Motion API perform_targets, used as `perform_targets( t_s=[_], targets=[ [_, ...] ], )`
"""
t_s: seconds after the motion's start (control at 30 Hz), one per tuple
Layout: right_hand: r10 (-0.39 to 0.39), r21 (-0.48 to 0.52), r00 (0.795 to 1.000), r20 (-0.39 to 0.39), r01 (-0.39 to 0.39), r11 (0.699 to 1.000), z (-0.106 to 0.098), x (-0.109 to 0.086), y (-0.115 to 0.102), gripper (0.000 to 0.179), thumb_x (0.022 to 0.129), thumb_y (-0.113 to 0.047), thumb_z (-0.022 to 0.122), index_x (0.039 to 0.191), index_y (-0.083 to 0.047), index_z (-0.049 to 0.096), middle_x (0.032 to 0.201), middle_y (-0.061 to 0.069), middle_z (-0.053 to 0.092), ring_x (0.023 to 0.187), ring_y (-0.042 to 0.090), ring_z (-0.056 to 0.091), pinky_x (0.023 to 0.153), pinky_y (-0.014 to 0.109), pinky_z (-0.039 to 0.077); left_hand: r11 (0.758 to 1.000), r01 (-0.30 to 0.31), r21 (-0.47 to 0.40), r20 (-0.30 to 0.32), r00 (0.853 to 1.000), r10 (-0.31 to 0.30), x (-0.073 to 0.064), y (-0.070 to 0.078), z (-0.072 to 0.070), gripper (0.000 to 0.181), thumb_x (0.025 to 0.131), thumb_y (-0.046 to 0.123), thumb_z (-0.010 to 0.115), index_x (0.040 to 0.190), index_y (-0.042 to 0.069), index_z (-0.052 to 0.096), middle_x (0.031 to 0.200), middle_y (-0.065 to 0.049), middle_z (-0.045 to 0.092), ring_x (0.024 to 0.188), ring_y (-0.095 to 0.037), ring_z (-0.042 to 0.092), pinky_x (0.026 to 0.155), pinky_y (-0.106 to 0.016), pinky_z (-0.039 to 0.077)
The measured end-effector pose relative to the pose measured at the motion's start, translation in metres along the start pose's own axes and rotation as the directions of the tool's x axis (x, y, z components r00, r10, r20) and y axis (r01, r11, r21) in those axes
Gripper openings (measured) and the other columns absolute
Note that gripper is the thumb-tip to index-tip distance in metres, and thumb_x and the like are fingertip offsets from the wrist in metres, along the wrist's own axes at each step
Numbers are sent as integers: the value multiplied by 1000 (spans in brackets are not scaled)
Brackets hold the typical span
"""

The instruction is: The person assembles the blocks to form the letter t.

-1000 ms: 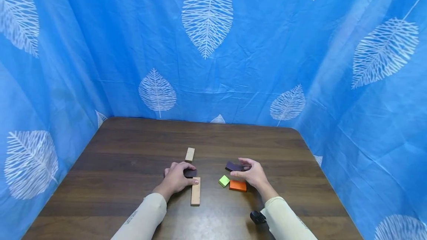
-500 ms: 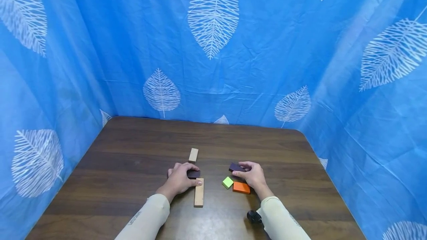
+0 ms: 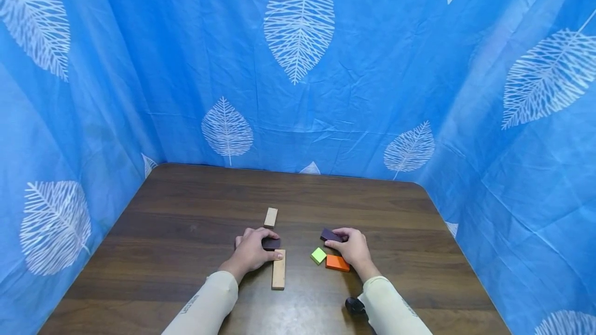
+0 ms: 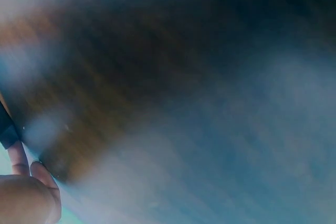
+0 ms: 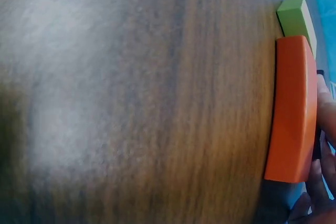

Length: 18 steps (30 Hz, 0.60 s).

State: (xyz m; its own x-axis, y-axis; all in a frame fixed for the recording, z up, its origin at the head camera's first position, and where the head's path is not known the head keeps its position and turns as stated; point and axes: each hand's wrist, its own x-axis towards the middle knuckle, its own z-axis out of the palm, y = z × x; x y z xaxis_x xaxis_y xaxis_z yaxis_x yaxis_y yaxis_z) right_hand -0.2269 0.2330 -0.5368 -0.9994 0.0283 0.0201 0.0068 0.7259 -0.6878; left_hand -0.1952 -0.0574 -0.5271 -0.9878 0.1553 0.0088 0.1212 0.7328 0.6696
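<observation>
My left hand (image 3: 251, 250) curls its fingers round a dark block (image 3: 271, 243) lying on the table. Its thumb reaches the far end of a long pale wooden block (image 3: 278, 271). In the left wrist view a little of the dark block (image 4: 7, 130) shows beside the fingertips; the rest is blurred. My right hand (image 3: 355, 248) pinches a dark purple block (image 3: 330, 235) between thumb and fingers. Just nearer than it lie an orange block (image 3: 337, 262) and a small green block (image 3: 318, 256), almost touching at a corner. The orange block (image 5: 292, 111) mostly hides the fingers in the right wrist view.
A shorter pale wooden block (image 3: 270, 217) lies beyond my left hand. A brown wood-grain table (image 3: 200, 195) spreads under everything, with blue leaf-print cloth (image 3: 307, 118) behind and at both sides. A small black object (image 3: 355, 305) is at my right sleeve.
The fingers of my right hand have drawn together onto the dark purple block. My left hand keeps its hold on the other dark block. The head view has shifted slightly; the blocks stay put.
</observation>
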Motion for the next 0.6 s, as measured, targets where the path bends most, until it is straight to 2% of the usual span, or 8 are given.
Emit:
perform_targets(
  t_s=[0.1,0.4,0.6],
  targets=[
    [-52,-34,999,3,52,998,1,-1,-4,32,83,-20,85,108,-5,76,109,16,71,97,32,63,89,51,48,1000,4,-2,-2,1000,-4,0,-2,1,44,72,38,91,110,24,74,121,3,66,110,-28,50,88,-54,30],
    [-67,-82,998,11,68,994,1,-4,-5,29,87,-21,82,110,-6,74,110,13,68,100,31,62,90,51,48,999,-5,-36,8,1000,5,0,-6,3,44,73,37,90,111,24,73,122,3,65,112,-28,48,89,-54,28],
    [-161,-110,987,6,160,981,4,-4,-12,30,86,-24,82,110,-7,75,112,13,69,105,35,62,97,57,38,999,-4,-47,4,1000,5,0,-6,4,44,73,37,91,111,25,73,121,5,66,113,-28,48,90,-54,27]
  ],
)
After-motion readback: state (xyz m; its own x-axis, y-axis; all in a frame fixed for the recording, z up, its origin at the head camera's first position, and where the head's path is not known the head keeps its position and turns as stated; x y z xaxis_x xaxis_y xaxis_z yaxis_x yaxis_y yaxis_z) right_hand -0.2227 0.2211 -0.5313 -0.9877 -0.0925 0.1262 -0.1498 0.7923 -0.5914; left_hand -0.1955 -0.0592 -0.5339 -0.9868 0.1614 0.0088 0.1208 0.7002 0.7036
